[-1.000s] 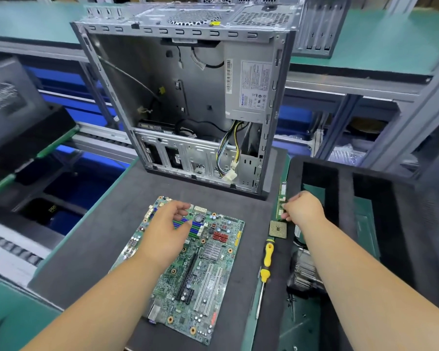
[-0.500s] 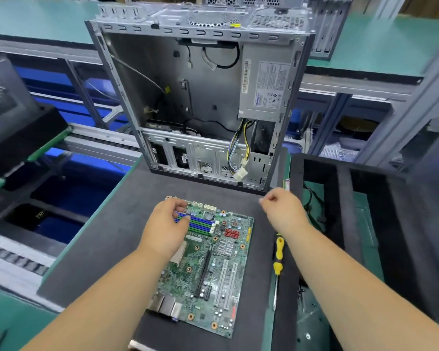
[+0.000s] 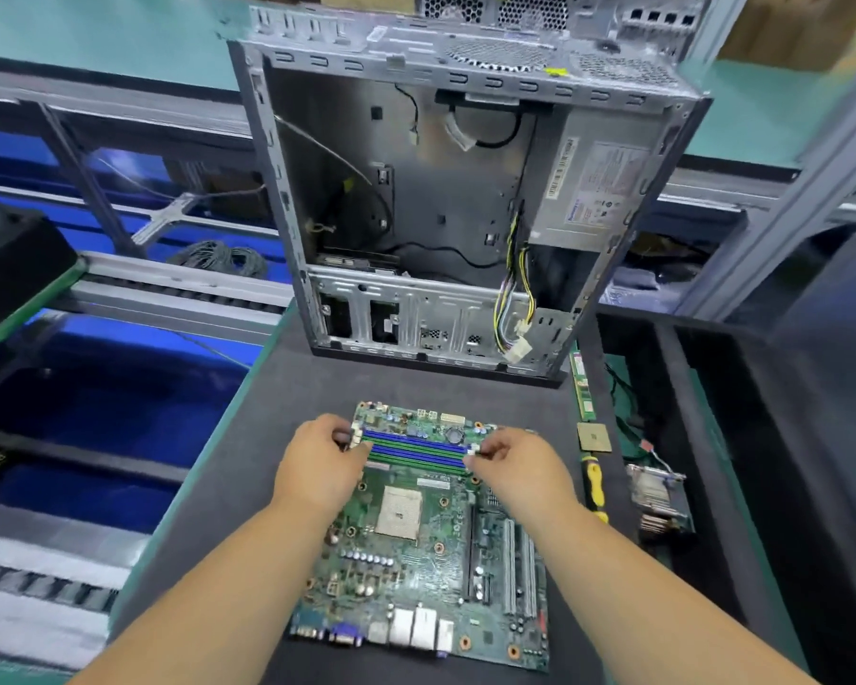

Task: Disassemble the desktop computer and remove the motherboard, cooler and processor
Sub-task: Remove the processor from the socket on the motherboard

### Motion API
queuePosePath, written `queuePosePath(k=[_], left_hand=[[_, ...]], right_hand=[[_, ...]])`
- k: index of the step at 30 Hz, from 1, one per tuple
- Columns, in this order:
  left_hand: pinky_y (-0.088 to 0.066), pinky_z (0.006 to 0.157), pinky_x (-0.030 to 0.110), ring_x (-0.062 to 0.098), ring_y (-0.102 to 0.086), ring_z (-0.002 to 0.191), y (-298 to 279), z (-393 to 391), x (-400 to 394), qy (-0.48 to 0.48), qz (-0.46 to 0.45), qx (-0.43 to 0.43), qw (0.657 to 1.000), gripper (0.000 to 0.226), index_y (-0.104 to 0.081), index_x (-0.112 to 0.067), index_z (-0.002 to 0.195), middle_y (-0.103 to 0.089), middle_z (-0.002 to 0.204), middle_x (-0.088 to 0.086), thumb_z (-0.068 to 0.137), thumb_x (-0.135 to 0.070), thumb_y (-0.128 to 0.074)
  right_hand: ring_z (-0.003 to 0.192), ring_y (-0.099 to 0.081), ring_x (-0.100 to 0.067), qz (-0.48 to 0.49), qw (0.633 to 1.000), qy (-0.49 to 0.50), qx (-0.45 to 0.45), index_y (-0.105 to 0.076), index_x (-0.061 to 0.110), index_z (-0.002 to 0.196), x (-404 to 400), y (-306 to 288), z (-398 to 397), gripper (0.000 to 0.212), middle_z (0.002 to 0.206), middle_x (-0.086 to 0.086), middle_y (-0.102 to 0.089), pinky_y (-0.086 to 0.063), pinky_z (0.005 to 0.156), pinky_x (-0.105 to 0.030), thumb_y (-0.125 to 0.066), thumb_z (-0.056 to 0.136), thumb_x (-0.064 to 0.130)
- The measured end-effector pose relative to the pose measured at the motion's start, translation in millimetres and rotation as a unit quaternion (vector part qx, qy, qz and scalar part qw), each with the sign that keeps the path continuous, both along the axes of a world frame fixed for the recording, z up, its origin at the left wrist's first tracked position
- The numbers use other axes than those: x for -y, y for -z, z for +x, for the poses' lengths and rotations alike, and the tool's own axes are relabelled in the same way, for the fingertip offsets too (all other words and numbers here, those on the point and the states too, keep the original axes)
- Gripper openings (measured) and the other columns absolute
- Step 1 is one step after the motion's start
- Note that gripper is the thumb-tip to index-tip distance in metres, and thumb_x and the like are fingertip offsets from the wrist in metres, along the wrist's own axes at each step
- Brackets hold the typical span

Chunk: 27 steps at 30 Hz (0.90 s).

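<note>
My left hand (image 3: 324, 467) and right hand (image 3: 517, 467) pinching opposite ends of the blue and green memory slots (image 3: 416, 449), green rectangular motherboard (image 3: 416, 561) lying flat on the dark grey surface (image 3: 268, 412), small square gold processor (image 3: 594, 437) sitting just right of it, open grey metal case (image 3: 446, 215) standing behind.

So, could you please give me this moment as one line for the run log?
motherboard: flat on mat, out of case | left hand, right hand: at memory slot ends | processor: out, on mat

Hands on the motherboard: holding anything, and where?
Nothing lifted. Left hand and right hand pinch opposite ends of the RAM slots on the motherboard; whether a module is gripped can't be told.
</note>
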<state>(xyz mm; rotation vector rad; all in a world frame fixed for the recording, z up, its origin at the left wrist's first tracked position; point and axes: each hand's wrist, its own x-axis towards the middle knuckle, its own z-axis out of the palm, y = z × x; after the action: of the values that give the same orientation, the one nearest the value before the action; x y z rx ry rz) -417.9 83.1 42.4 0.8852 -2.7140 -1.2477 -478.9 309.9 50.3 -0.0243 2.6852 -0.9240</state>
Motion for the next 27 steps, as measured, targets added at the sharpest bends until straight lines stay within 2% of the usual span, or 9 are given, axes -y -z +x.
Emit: queuePosePath(k=[3,6,9,12,15,19,22,25,27], left_hand=[[-0.041,0.061,0.028,0.01,-0.058,0.074,3,-3,6,0.012,0.001,-0.005,1.0,0.013,-0.056,-0.027,0.088,-0.058,0.098,-0.004,0.085,-0.028,-0.069],[-0.043,0.062,0.029,0.014,-0.058,0.071,4,-6,11,0.038,-0.002,-0.017,0.999,0.014,-0.056,-0.023,0.083,-0.058,0.091,-0.001,0.085,-0.023,-0.069],[-0.041,0.058,0.026,0.013,-0.055,0.068,4,-9,11,0.054,-0.022,-0.028,0.998,0.015,-0.055,-0.02,0.08,-0.056,0.084,-0.003,0.085,-0.017,-0.069],[-0.036,0.056,0.025,0.013,-0.053,0.066,6,-11,10,0.056,-0.041,-0.031,0.997,0.017,-0.054,-0.019,0.077,-0.054,0.081,-0.004,0.085,-0.014,-0.068],[-0.04,0.059,0.027,0.015,-0.053,0.068,7,-13,10,0.059,-0.05,-0.034,0.996,0.016,-0.055,-0.018,0.077,-0.053,0.083,-0.004,0.084,-0.012,-0.067],[-0.047,0.067,0.029,0.014,-0.058,0.074,9,-13,14,0.067,-0.005,-0.005,0.998,0.01,-0.058,-0.02,0.09,-0.058,0.096,0.0,0.087,-0.022,-0.067],[-0.044,0.068,0.029,0.015,-0.06,0.082,8,-9,19,0.053,0.042,0.026,0.997,0.027,-0.057,-0.021,0.107,-0.055,0.106,-0.001,0.088,-0.038,-0.065],[-0.04,0.07,0.031,0.018,-0.055,0.089,3,-4,25,0.013,0.062,0.076,0.995,0.035,-0.052,-0.021,0.111,-0.055,0.108,-0.002,0.087,-0.045,-0.063],[-0.046,0.076,0.034,0.024,-0.058,0.095,1,-3,29,0.007,0.084,0.114,0.99,0.035,-0.052,-0.017,0.108,-0.059,0.104,0.003,0.087,-0.043,-0.063]], right_hand=[[0.069,-0.061,-0.015,-0.003,1.0,0.013,0.005,-0.059,0.03,0.086,6,2,3,0.02,0.067,0.011,-0.059,-0.05,0.066,-0.03,-0.075,0.081,0.041],[0.067,-0.056,-0.016,0.001,1.0,0.016,0.003,-0.057,0.025,0.085,11,4,2,0.019,0.067,0.01,-0.055,-0.048,0.066,-0.029,-0.075,0.083,0.032],[0.069,-0.057,-0.016,0.028,1.0,0.008,-0.008,-0.055,0.024,0.085,13,5,1,0.018,0.07,0.008,-0.057,-0.044,0.062,-0.027,-0.073,0.085,0.029],[0.074,-0.06,-0.019,0.058,0.998,-0.001,-0.022,-0.055,0.021,0.085,17,4,0,0.016,0.078,0.002,-0.06,-0.047,0.064,-0.029,-0.071,0.086,0.026],[0.075,-0.06,-0.022,0.078,0.996,-0.007,-0.034,-0.054,0.02,0.084,21,5,0,0.015,0.082,-0.002,-0.062,-0.049,0.065,-0.031,-0.068,0.087,0.022],[0.071,-0.06,-0.015,0.042,0.999,-0.01,-0.008,-0.059,0.026,0.086,12,0,-1,0.009,0.079,0.005,-0.062,-0.05,0.066,-0.03,-0.068,0.088,0.028],[0.062,-0.054,-0.011,0.02,1.0,0.022,-0.006,-0.061,0.028,0.091,-6,-5,0,0.005,0.08,0.007,-0.062,-0.041,0.056,-0.026,-0.06,0.093,0.032],[0.062,-0.055,-0.015,0.066,0.995,0.069,-0.011,-0.061,0.022,0.097,-26,-12,1,0.011,0.082,0.002,-0.064,-0.033,0.05,-0.026,-0.055,0.093,0.03],[0.072,-0.056,-0.021,0.121,0.989,0.081,0.013,-0.057,0.017,0.097,-35,-14,3,0.015,0.089,-0.004,-0.064,-0.034,0.054,-0.029,-0.054,0.092,0.031]])
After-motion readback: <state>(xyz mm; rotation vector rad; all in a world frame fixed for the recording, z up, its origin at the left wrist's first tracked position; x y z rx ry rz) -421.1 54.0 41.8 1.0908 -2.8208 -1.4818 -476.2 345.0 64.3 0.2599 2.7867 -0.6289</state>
